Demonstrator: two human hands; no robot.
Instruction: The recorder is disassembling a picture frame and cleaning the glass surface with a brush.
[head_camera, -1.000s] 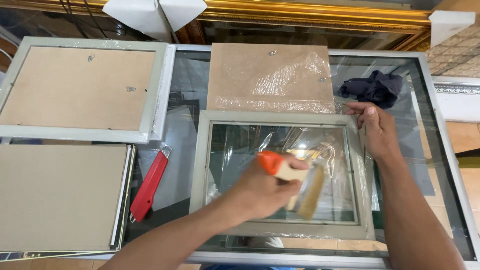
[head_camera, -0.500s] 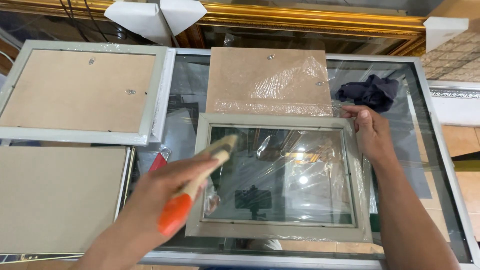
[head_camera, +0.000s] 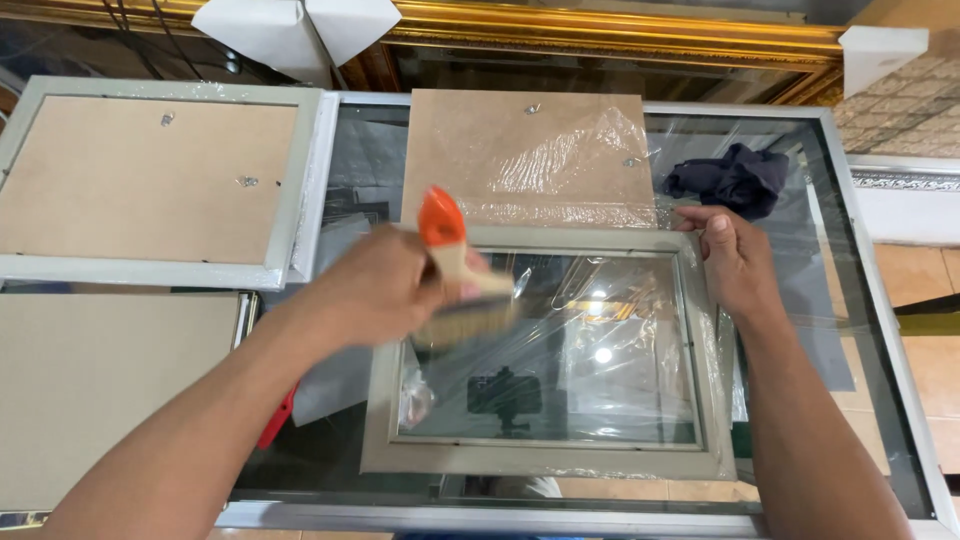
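While gripped in the left hand (head_camera: 385, 290), fingers curled tight round its handle, a brush (head_camera: 455, 285) with an orange handle end and pale bristles — blurred — sits over the upper left part of the grey picture frame (head_camera: 545, 460). Frame lying flat on the glass table (head_camera: 880, 330), clear plastic film (head_camera: 570, 330) loose across its pane. Right hand (head_camera: 735, 265) pressed on the frame's upper right corner, fingers bent over the edge, nothing enclosed. Beyond — a brown backing board (head_camera: 500, 150) and a dark cloth (head_camera: 730, 180).
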